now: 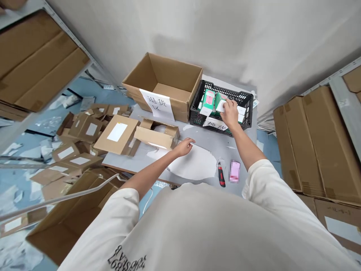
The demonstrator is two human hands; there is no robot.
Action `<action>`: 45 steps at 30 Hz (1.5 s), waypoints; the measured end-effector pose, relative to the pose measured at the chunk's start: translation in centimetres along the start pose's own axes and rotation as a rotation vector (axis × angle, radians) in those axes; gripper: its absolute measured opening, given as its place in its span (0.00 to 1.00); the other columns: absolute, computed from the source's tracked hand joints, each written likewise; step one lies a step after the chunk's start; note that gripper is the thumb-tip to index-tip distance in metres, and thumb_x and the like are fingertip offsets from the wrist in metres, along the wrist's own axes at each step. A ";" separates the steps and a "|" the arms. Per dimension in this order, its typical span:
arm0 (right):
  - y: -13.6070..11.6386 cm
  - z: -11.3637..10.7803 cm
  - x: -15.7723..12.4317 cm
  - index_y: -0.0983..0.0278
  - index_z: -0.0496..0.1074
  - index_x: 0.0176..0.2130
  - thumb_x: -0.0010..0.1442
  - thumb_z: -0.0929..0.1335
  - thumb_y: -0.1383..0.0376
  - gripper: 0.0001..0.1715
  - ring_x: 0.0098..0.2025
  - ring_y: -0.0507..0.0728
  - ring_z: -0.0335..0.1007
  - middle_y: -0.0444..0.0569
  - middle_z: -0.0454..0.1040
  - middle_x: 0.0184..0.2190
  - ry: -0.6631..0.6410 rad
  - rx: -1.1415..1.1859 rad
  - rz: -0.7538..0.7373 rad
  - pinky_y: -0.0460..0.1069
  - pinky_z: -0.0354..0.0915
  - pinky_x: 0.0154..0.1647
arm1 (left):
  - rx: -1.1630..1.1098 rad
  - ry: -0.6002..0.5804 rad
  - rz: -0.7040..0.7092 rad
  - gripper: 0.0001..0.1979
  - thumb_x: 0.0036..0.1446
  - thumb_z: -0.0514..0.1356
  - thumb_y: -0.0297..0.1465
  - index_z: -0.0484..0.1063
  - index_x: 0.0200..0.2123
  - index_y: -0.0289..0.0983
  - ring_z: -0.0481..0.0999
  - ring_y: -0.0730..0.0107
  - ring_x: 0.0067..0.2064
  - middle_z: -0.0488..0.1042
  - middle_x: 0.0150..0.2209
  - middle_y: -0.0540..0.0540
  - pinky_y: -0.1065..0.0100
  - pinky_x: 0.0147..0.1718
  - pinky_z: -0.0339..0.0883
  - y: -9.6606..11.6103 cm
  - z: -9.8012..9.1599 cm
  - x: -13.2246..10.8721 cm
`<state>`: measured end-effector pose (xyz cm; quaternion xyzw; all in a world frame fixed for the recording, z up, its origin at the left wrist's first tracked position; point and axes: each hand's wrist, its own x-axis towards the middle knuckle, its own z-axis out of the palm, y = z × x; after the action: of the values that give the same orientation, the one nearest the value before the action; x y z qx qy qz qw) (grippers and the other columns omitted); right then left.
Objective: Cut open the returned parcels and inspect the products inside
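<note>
My right hand (pixel 230 114) reaches into the black plastic crate (pixel 248 122) at the back right of the table. Its fingers are closed on a small green and white box (pixel 220 101). Beside that one stands another green and white box (pixel 208 99) with a pink patch. A paper sign with handwriting (pixel 216 124) hangs on the crate's front. Over the white paper sheet (pixel 194 162) hovers my left hand (pixel 184 147), its fingers loosely extended and holding nothing. Just left of it lies an opened small cardboard box (pixel 155 136).
A large open carton (pixel 180 107) with a paper sign stands left of the crate. A closed cardboard box (pixel 115 135) sits at the table's left. A red and black utility knife (pixel 221 176) and a pink phone-like item (pixel 234 171) lie at right. Stacked cartons (pixel 316 139) flank the right side.
</note>
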<state>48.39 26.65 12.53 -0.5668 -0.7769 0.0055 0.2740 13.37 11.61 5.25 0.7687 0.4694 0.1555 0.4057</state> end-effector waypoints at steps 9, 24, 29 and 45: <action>-0.2 3.7 -1.7 0.62 0.74 0.59 0.72 0.68 0.60 0.19 0.79 0.77 0.58 0.68 0.68 0.74 -0.130 0.061 -0.038 0.81 0.60 0.81 | 0.008 -0.007 -0.062 0.20 0.67 0.57 0.25 0.82 0.58 0.38 0.85 0.59 0.52 0.83 0.59 0.38 0.56 0.62 0.79 -0.9 0.8 0.5; -8.8 2.3 -6.4 0.57 0.78 0.56 0.78 0.62 0.57 0.18 0.74 0.76 0.68 0.63 0.74 0.71 -0.057 0.164 -0.093 0.77 0.64 0.74 | 0.007 0.158 -0.128 0.18 0.69 0.58 0.28 0.82 0.57 0.38 0.85 0.58 0.52 0.84 0.59 0.40 0.55 0.62 0.79 -1.1 -0.8 -2.5; -16.2 4.0 -7.5 0.57 0.79 0.56 0.78 0.63 0.61 0.17 0.71 0.74 0.70 0.61 0.76 0.70 -0.171 0.212 -0.221 0.72 0.66 0.73 | -0.002 0.322 -0.234 0.16 0.68 0.58 0.27 0.83 0.53 0.39 0.85 0.55 0.52 0.85 0.56 0.40 0.54 0.62 0.79 -2.5 -2.5 -6.3; -38.1 12.2 -13.6 0.59 0.79 0.52 0.76 0.63 0.63 0.15 0.66 0.72 0.73 0.62 0.79 0.64 -0.360 0.242 -0.380 0.67 0.69 0.70 | -0.071 0.555 -0.373 0.19 0.65 0.59 0.24 0.83 0.55 0.39 0.85 0.55 0.54 0.85 0.57 0.40 0.52 0.65 0.78 -11.8 -7.4 -28.6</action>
<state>12.47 4.68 8.60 -0.3641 -0.8990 0.1474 0.1934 -12.92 -6.36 4.82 0.5833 0.6887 0.2983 0.3106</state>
